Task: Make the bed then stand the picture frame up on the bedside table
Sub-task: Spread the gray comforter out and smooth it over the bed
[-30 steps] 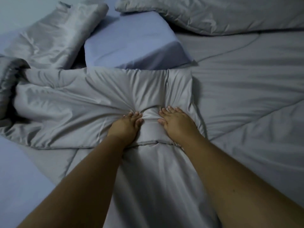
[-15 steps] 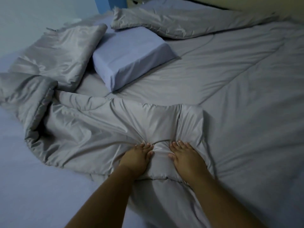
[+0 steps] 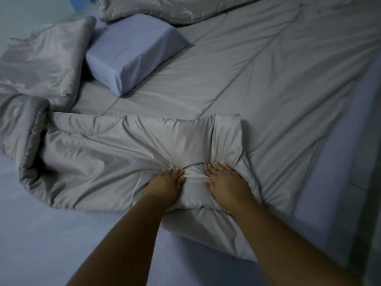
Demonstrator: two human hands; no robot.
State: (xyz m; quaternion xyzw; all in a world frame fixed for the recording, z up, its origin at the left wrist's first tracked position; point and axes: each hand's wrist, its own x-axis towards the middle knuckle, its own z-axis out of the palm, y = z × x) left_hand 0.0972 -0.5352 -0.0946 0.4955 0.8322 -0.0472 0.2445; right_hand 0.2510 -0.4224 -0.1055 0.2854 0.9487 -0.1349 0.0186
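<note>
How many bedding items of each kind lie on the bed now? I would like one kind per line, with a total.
Grey comforter, with both hands, left hand and right hand, gripping its bunched edge: 1
Grey satin pillows: 2
Blue block-shaped pillow: 1
Blue bed sheet: 1
Total: 5

The grey comforter (image 3: 257, 79) runs off the top edge; both fingertips' undersides sink unseen.

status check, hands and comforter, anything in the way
Left hand and right hand both gripping the folded grey comforter. Comforter bunched, not spread. Blue pillow lying on it ahead.
</note>
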